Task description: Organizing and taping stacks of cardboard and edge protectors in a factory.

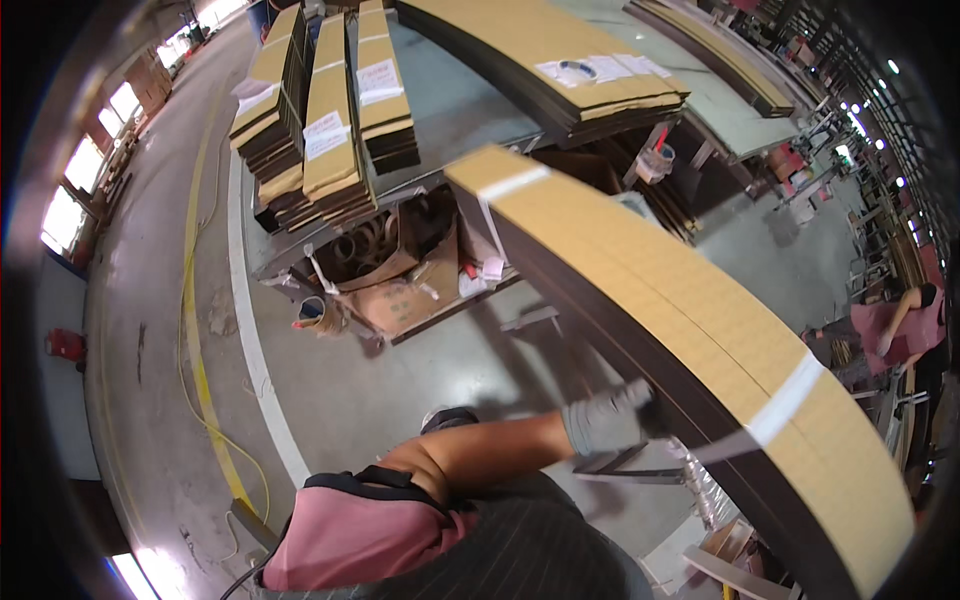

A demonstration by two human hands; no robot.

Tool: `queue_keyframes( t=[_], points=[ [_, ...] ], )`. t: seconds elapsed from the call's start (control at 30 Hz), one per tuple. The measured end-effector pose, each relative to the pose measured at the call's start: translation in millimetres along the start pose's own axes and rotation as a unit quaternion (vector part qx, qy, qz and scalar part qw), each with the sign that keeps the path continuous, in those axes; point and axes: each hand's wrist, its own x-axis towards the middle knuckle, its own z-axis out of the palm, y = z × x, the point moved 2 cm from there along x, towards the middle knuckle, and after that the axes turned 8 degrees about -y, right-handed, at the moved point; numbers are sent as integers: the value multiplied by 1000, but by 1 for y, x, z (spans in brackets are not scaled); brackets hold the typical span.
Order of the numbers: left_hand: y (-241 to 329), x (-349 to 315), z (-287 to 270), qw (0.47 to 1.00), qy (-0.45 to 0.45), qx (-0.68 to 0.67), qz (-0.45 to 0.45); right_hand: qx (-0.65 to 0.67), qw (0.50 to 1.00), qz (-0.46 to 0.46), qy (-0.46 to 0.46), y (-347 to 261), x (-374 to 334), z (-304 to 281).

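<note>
My left hand, in a grey glove, reaches from the lower left to the dark side of a long bundle of strips. The bundle has a tan cardboard top and dark brown layers below. White bands wrap it in two places. At the glove's far end a dark patch merges with the bundle's side; blur hides how the fingers lie and whether they touch. My right hand is out of view.
Tan-topped bundles with paper labels lie on a grey table ahead; a wider stack is beside them. Beneath stands a cardboard box of rolls. A yellow cord crosses the floor at left. Another person is at far right.
</note>
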Motion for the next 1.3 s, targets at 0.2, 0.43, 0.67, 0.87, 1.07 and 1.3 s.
queue_keyframes(
  t=[0.2,0.43,0.67,0.87,1.07,1.3],
  points=[
    [122,34,-46,971,156,118,135,195,949,207,-138,45,-88,124],
    [301,28,-103,925,232,165,253,447,694,435,-359,-10,-199,347],
    [345,52,-93,924,230,86,293,563,422,281,-653,-243,-243,577],
    [460,34,-156,746,393,442,307,150,660,-3,-736,-146,-166,648],
    [471,28,-212,719,453,463,251,-89,499,202,-838,4,-122,678],
    [496,176,-98,234,380,866,227,-94,464,145,-869,3,-74,722]
  ],
)
